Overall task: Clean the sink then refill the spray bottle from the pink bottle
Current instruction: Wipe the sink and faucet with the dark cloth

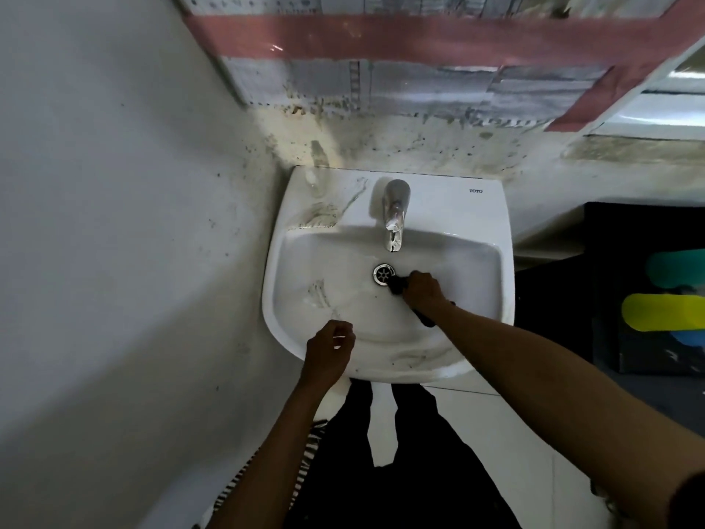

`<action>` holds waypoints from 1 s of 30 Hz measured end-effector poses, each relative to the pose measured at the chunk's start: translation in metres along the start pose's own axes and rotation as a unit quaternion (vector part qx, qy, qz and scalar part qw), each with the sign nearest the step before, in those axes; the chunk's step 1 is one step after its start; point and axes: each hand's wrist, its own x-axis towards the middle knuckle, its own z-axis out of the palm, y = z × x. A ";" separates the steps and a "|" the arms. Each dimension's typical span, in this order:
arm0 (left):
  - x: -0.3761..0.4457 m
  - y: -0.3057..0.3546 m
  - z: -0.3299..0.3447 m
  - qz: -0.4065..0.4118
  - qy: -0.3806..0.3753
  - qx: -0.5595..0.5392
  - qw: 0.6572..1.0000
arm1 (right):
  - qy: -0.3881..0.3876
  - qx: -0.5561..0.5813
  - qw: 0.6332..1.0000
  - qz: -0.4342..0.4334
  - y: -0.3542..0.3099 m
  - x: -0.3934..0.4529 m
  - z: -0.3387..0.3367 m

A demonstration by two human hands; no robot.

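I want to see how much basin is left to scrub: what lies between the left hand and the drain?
In the head view, only bare wet basin with a grey smear lies between the left hand and the drain.

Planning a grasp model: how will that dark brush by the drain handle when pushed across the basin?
Brush probably stiff: right hand holds it pressed beside the drain. The sink looks glossy and streaked, so it may skid. Likely light: one hand manages it.
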 end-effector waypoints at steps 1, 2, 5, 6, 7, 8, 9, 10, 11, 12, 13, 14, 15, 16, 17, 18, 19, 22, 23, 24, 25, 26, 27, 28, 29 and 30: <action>0.000 0.001 0.002 -0.001 0.000 -0.005 1.000 | -0.019 -0.003 1.000 0.011 -0.002 -0.002 0.004; 0.000 0.004 0.003 -0.001 0.001 -0.012 1.000 | -0.030 0.003 0.999 0.021 -0.004 -0.005 0.006; 0.002 0.013 0.006 0.003 0.004 -0.022 1.000 | -0.050 0.098 0.992 0.066 -0.001 -0.008 0.001; 0.005 0.016 0.008 0.004 0.001 -0.024 1.000 | -0.063 0.152 0.982 0.090 0.003 -0.008 -0.003; 0.006 0.020 0.009 0.006 0.004 -0.028 1.000 | -0.073 0.219 0.967 0.107 0.008 -0.010 -0.007; 0.006 0.023 0.010 0.010 0.006 -0.032 0.999 | -0.075 0.289 0.947 0.119 0.014 -0.016 -0.011; 0.007 0.028 0.011 0.013 0.009 -0.040 0.999 | -0.076 0.352 0.925 0.121 0.018 -0.025 -0.017; 0.009 0.033 0.014 0.013 0.010 -0.048 0.999 | -0.083 0.402 0.905 0.116 0.021 -0.036 -0.023; 0.011 0.039 0.018 0.010 0.008 -0.060 0.998 | -0.090 0.430 0.892 0.105 0.024 -0.045 -0.026; 0.012 0.046 0.022 0.009 0.001 -0.074 0.997 | -0.095 0.446 0.886 0.088 0.025 -0.054 -0.029; 0.014 0.052 0.026 0.010 -0.008 -0.084 0.996 | -0.097 0.454 0.883 0.073 0.024 -0.061 -0.031; 0.016 0.058 0.030 0.009 -0.019 -0.094 0.995 | -0.101 0.457 0.882 0.055 0.023 -0.067 -0.032; 0.017 0.063 0.033 0.003 -0.031 -0.109 0.994 | -0.107 0.454 0.884 0.038 0.020 -0.073 -0.033; 0.017 0.067 0.036 -0.006 -0.044 -0.135 0.990 | -0.116 0.452 0.884 0.021 0.017 -0.079 -0.034; 0.017 0.071 0.038 -0.015 -0.054 -0.164 0.985 | -0.121 0.451 0.884 0.005 0.014 -0.083 -0.035; 0.016 0.073 0.039 -0.021 -0.056 -0.184 0.981 | -0.128 0.456 0.881 -0.009 0.010 -0.087 -0.035; 0.015 0.076 0.039 -0.022 -0.053 -0.190 0.980 | -0.133 0.461 0.877 -0.022 0.007 -0.090 -0.036; 0.016 0.079 0.034 -0.020 -0.039 -0.196 0.980 | -0.135 0.476 0.867 -0.051 -0.003 -0.093 -0.036; 0.017 0.079 0.031 -0.020 -0.031 -0.206 0.978 | -0.133 0.474 0.869 -0.059 -0.006 -0.093 -0.036; 0.019 0.079 0.027 -0.023 -0.017 -0.221 0.975 | -0.129 0.463 0.874 -0.068 -0.011 -0.093 -0.036; 0.021 0.078 0.023 -0.029 0.002 -0.237 0.971 | -0.123 0.447 0.882 -0.078 -0.015 -0.092 -0.036; 0.023 0.076 0.018 -0.038 0.021 -0.251 0.967 | -0.113 0.423 0.895 -0.089 -0.019 -0.092 -0.035; 0.025 0.074 0.013 -0.050 0.034 -0.266 0.962 | -0.103 0.390 0.910 -0.100 -0.023 -0.091 -0.035; 0.028 0.072 0.008 -0.065 0.036 -0.280 0.957 | -0.092 0.353 0.925 -0.108 -0.028 -0.091 -0.036; 0.030 0.070 0.003 -0.082 0.033 -0.293 0.952 | -0.080 0.309 0.940 -0.117 -0.033 -0.090 -0.036; 0.033 0.069 -0.002 -0.096 0.025 -0.305 0.947 | -0.064 0.257 0.955 -0.129 -0.038 -0.091 -0.038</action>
